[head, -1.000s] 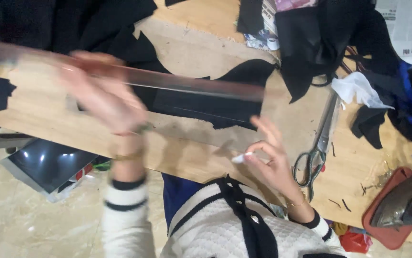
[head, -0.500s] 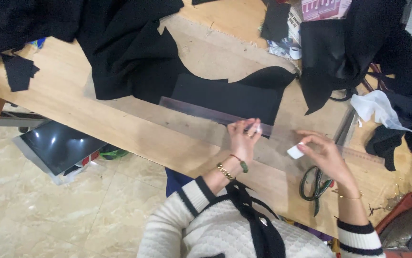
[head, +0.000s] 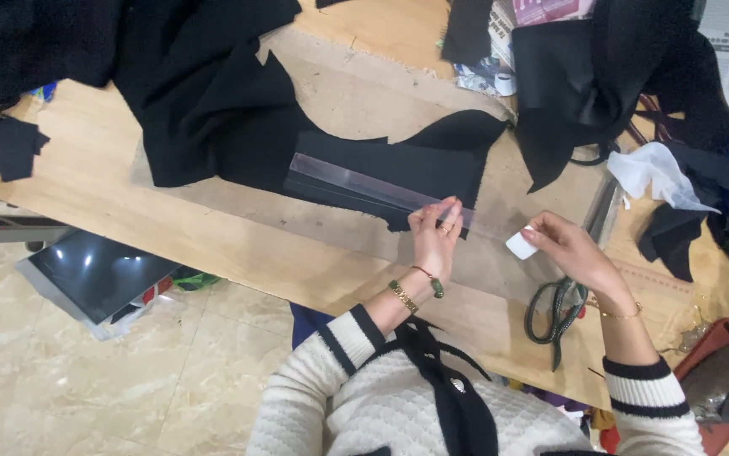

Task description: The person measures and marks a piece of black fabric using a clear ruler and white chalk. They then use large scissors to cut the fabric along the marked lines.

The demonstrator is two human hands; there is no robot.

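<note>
While laid slantwise from far left to near right across black fabric, clear ruler is pressed by flattened left hand, white chalk pinched in right hand.

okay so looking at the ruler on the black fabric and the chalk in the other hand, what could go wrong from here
The left hand presses only one end of the clear ruler, so its far end could pivot on the black fabric. The white chalk sits in a fingertip grip of the right hand and might slip.
</note>
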